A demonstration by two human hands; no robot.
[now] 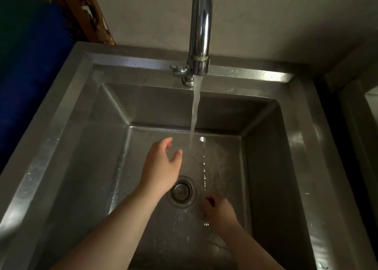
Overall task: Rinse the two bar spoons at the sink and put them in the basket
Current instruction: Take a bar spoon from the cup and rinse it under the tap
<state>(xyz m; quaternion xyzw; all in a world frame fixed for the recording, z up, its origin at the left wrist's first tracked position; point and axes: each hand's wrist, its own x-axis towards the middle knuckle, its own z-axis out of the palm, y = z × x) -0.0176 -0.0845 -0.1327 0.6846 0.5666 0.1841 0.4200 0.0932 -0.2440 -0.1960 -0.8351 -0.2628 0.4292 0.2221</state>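
A thin twisted bar spoon [203,167] stretches over the steel sink [86,110], its small bowl end near the falling water. My right hand [218,210] is shut on its lower end, at the near right of the basin. My left hand [163,165] hovers open over the basin, left of the water stream, holding nothing. Only one bar spoon is clearly visible; a second cannot be made out. No basket is in view.
The chrome tap [200,32] runs a steady stream [195,114] onto the sink floor. The round drain strainer [181,191] lies between my hands. A blue object [30,65] stands left of the sink, and a wall rises behind it.
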